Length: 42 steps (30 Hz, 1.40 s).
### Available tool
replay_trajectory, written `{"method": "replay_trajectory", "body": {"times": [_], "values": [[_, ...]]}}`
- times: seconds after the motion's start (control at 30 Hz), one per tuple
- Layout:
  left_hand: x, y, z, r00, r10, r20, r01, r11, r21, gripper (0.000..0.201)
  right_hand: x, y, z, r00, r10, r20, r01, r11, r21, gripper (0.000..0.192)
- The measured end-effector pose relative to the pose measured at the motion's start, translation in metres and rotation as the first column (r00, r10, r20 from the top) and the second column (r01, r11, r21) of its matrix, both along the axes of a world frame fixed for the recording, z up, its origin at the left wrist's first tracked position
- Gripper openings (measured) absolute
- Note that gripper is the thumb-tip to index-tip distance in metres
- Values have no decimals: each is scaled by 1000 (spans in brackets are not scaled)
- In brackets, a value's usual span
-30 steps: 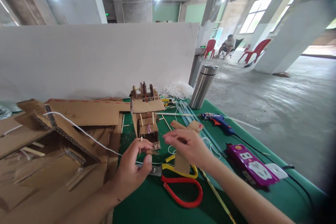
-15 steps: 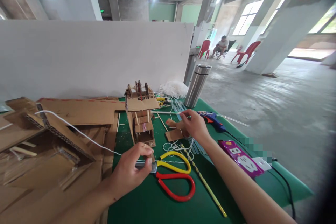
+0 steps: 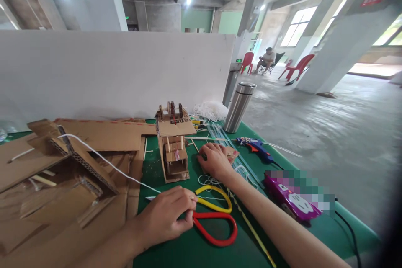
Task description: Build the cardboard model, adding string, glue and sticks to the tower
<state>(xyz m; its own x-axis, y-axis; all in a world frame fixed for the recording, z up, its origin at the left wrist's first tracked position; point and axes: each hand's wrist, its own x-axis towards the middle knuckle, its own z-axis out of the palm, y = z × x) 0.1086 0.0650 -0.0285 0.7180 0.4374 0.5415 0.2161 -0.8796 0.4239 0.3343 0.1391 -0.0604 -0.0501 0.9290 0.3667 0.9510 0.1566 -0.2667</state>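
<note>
The big scissors with yellow and red plastic loops (image 3: 216, 217) are lain along the green table (image 3: 185, 247), blades under the closed left hand (image 3: 171, 217), nearer than the flat right hand (image 3: 213, 160).

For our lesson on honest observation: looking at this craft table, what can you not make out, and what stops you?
Head view only:
- Scissors blades: covered by the left hand.
- What the left grip holds: fingers curl over it.
- Cardboard piece: mostly behind the right hand.
- Power strip: partly pixelated.
- Seated person far off: too small.
- Cardboard sheets: cut by left edge.
</note>
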Motion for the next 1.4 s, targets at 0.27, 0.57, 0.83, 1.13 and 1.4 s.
{"method": "replay_trajectory", "body": {"times": [0.27,0.57,0.83,1.13,1.4], "values": [[-3,-2,1,999,-10,-49,9,999,-33,20,3,-3,3,1000,-20,9,20,1000,-10,12],[-6,-4,1,998,60,20,-60,998,1,18,-29,-39,42,931,334,-150,-342,939,-29,15],[-9,4,3,984,160,79,-141,970,-198,17,-39,-74,67,566,419,-710,-668,738,-96,23],[-7,-3,4,989,150,-15,-150,972,-180,14,-33,-70,57,544,534,-648,-701,713,-1,26],[-3,-3,5,997,73,12,-70,985,-160,7,-30,-74,53,541,534,-650,-680,732,35,12]]}}
